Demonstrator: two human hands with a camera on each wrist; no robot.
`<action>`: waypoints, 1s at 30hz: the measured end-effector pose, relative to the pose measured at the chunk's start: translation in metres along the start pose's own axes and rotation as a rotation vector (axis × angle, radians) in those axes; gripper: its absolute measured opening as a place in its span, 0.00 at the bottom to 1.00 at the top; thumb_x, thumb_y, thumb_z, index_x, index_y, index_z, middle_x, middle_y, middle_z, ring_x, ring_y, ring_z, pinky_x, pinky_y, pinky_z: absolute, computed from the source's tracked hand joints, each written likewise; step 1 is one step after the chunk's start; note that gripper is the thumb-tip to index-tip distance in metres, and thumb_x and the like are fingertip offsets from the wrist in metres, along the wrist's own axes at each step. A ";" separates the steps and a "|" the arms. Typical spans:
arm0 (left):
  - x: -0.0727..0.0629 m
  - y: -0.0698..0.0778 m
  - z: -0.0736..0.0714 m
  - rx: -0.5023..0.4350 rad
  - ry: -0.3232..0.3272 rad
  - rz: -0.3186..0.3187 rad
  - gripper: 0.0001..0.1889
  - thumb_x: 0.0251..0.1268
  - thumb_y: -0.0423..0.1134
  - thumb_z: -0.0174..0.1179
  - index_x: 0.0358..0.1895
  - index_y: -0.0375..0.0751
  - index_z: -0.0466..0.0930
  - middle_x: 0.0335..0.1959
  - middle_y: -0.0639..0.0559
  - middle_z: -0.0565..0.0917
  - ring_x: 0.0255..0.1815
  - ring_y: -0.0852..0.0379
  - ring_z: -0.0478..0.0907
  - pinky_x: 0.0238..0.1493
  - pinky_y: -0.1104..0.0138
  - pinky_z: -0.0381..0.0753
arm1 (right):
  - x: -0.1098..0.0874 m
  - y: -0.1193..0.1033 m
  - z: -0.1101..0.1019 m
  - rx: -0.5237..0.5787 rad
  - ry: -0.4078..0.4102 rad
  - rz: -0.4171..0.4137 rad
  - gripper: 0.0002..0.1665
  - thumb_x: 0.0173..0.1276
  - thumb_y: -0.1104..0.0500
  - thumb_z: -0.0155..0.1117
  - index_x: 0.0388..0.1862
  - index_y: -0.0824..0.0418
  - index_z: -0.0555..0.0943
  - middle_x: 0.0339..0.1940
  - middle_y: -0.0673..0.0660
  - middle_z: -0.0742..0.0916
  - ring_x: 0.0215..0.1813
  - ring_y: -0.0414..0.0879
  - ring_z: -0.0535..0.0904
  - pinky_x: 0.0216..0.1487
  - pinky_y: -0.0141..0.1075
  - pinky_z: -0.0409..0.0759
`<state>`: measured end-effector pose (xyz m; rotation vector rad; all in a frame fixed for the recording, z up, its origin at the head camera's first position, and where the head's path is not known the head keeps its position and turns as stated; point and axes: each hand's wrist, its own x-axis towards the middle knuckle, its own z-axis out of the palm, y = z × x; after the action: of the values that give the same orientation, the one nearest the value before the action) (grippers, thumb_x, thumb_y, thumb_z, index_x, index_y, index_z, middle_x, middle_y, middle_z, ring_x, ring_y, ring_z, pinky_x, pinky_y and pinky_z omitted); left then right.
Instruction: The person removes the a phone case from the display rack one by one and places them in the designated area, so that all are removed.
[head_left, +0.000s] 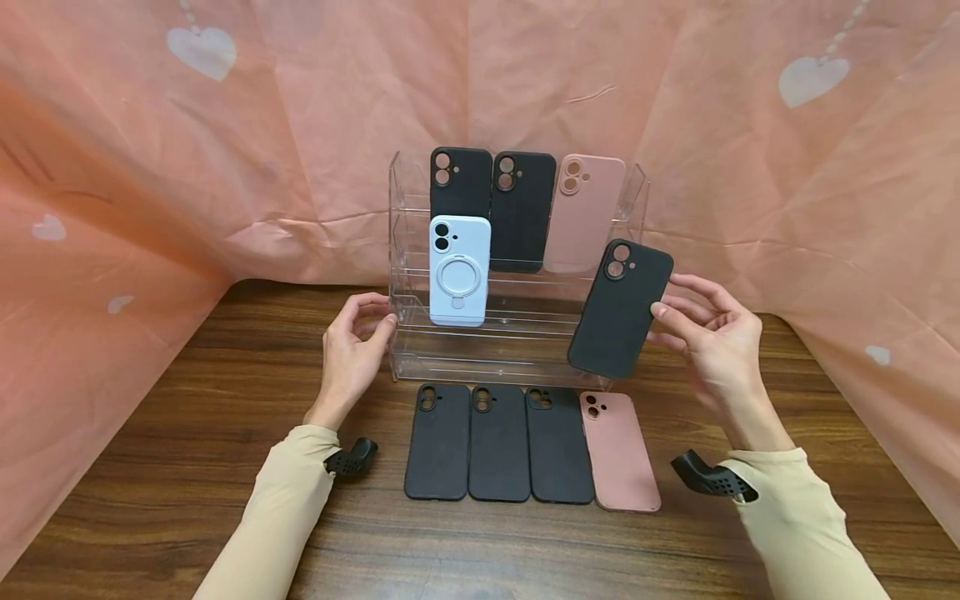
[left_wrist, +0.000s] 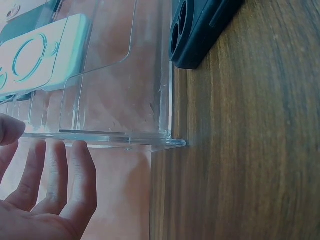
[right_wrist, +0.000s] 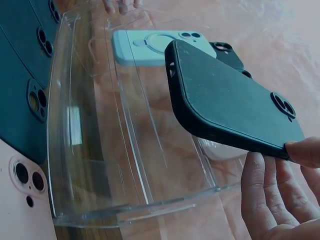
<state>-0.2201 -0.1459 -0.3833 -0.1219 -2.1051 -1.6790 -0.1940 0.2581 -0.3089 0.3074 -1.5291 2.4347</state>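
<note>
Left hand [head_left: 354, 348]: half curled, gripped clear rack [head_left: 525, 323] by its side; slackening risked a skid.
White case [head_left: 459, 304]: stood in rack; a bump could have tipped it.
Held black case [head_left: 622, 317]: tilted, aloft before rack's right end.
Right hand [head_left: 718, 337]: pinched case's right edge only; slipping risked a drop onto pink case [head_left: 622, 454] lying below.

A matt, smooth finish is shown by the raised black phone case [head_left: 622, 312], its back marked by faint specks in the right wrist view. The rack [head_left: 480, 367] is formed of clear, glossy plastic, with light caught along its edges. A smooth surface is shown by the white case [head_left: 459, 304]. The table [head_left: 187, 400] is faced in dark, wood-grained material, softly shiny; the backdrop [head_left: 337, 100] is made of creased cloth.
</note>
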 end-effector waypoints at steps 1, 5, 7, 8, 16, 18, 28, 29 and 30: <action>0.000 0.000 0.000 0.004 0.002 -0.005 0.13 0.69 0.32 0.64 0.55 0.40 0.81 0.50 0.40 0.87 0.45 0.42 0.88 0.30 0.78 0.84 | -0.001 -0.001 -0.002 0.011 0.000 0.003 0.25 0.62 0.84 0.62 0.55 0.68 0.82 0.32 0.59 0.92 0.33 0.47 0.91 0.29 0.41 0.90; -0.001 0.003 0.001 0.011 0.005 -0.021 0.14 0.69 0.30 0.63 0.56 0.37 0.80 0.51 0.37 0.86 0.46 0.40 0.87 0.28 0.80 0.82 | -0.003 -0.003 -0.009 0.034 0.002 0.008 0.25 0.62 0.85 0.60 0.55 0.68 0.82 0.32 0.60 0.92 0.33 0.48 0.91 0.30 0.42 0.90; -0.002 0.010 0.002 0.013 0.003 -0.023 0.14 0.69 0.28 0.62 0.56 0.35 0.80 0.51 0.35 0.86 0.47 0.37 0.87 0.28 0.80 0.82 | -0.004 -0.004 -0.012 0.036 0.002 0.007 0.25 0.63 0.85 0.60 0.55 0.68 0.82 0.32 0.60 0.92 0.34 0.48 0.91 0.29 0.42 0.90; -0.003 0.013 0.002 0.012 0.002 -0.023 0.14 0.69 0.28 0.62 0.56 0.33 0.80 0.51 0.34 0.85 0.47 0.36 0.87 0.28 0.81 0.81 | -0.005 -0.004 -0.013 0.037 0.000 0.008 0.25 0.63 0.85 0.59 0.56 0.68 0.82 0.32 0.60 0.92 0.34 0.48 0.91 0.30 0.42 0.90; -0.009 0.035 0.000 0.008 -0.006 -0.033 0.13 0.69 0.27 0.61 0.55 0.30 0.79 0.51 0.33 0.85 0.46 0.35 0.86 0.29 0.80 0.82 | -0.012 -0.005 -0.024 0.019 -0.021 0.004 0.24 0.64 0.85 0.58 0.55 0.69 0.82 0.33 0.60 0.92 0.35 0.47 0.91 0.30 0.41 0.91; -0.009 0.035 0.000 0.006 -0.007 -0.033 0.13 0.69 0.27 0.61 0.55 0.31 0.79 0.51 0.33 0.85 0.47 0.35 0.85 0.29 0.80 0.82 | -0.014 -0.006 -0.027 0.013 -0.032 0.009 0.25 0.64 0.85 0.57 0.55 0.69 0.82 0.33 0.60 0.92 0.35 0.47 0.91 0.31 0.41 0.91; -0.008 0.032 0.000 0.001 -0.008 -0.030 0.14 0.69 0.27 0.61 0.55 0.31 0.79 0.51 0.33 0.85 0.47 0.34 0.85 0.29 0.81 0.81 | -0.018 -0.010 -0.045 -0.044 -0.116 0.060 0.26 0.65 0.85 0.56 0.56 0.68 0.83 0.38 0.60 0.93 0.37 0.47 0.92 0.32 0.40 0.91; -0.008 0.032 0.000 0.001 -0.008 -0.029 0.14 0.69 0.27 0.61 0.55 0.30 0.79 0.51 0.32 0.85 0.47 0.34 0.85 0.29 0.81 0.81 | -0.019 -0.011 -0.046 -0.044 -0.120 0.065 0.26 0.65 0.86 0.55 0.56 0.68 0.83 0.38 0.60 0.93 0.36 0.48 0.92 0.32 0.41 0.91; -0.008 0.032 0.000 0.001 -0.008 -0.029 0.14 0.69 0.27 0.61 0.56 0.30 0.79 0.51 0.32 0.85 0.47 0.34 0.85 0.29 0.81 0.81 | -0.019 -0.011 -0.048 -0.049 -0.124 0.067 0.26 0.65 0.86 0.55 0.56 0.68 0.83 0.38 0.60 0.93 0.37 0.47 0.92 0.32 0.41 0.91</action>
<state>-0.2022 -0.1364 -0.3577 -0.0979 -2.1234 -1.6967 -0.1743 0.3039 -0.3261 0.4111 -1.6741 2.4661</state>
